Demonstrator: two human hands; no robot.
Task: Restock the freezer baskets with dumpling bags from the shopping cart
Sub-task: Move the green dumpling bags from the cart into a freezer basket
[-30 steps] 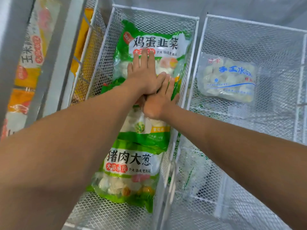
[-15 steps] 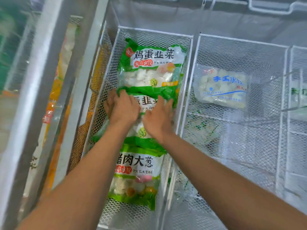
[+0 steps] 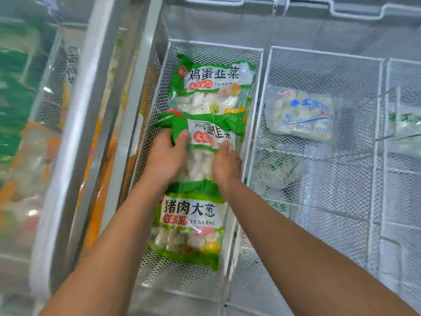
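Both hands grip the middle dumpling bag (image 3: 210,153) inside the left wire basket (image 3: 159,92): the left hand (image 3: 165,159) holds the bag's left edge with the thumb laid over the crumpled green top, and the right hand (image 3: 225,166) holds the right side with the fingers curled onto the clear film. Largest in view, the freezer frame (image 3: 75,144) runs down the left as a pale diagonal rail, with blurred orange and green packs behind its glass. The left wire basket is a long white mesh tray holding three green-and-white bags in a row. The far dumpling bag (image 3: 213,87) lies flat at the back, its lower edge overlapping the top of the gripped bag. The near dumpling bag (image 3: 189,226) lies flat at the front, its top edge tucked under the gripped bag's lower end. The right wire basket (image 3: 323,55) stands just beside the left one, rims touching or nearly so. A clear bag with blue print (image 3: 300,115) rests against that basket's far mesh, well apart from both hands.
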